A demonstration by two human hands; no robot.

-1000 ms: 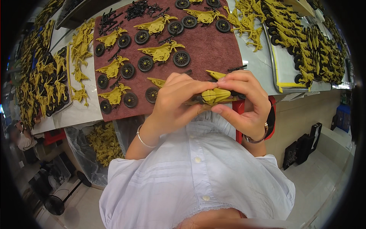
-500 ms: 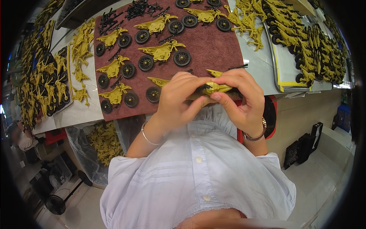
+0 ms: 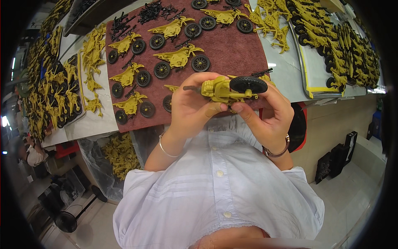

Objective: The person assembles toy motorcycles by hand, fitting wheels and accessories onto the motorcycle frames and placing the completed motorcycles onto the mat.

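The maroon towel point(image 3: 238, 52) and pale shirt point(image 3: 257, 186) are viewed downward, at close range, by a head-worn fisheye camera.

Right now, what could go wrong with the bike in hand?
1. The toy motorcycle is held up off the maroon cloth between the left hand and right hand; it could drop if the grip slips.
2. A black wheel lies on the cloth, partly hidden by the left hand; lowering that hand there might knock it.
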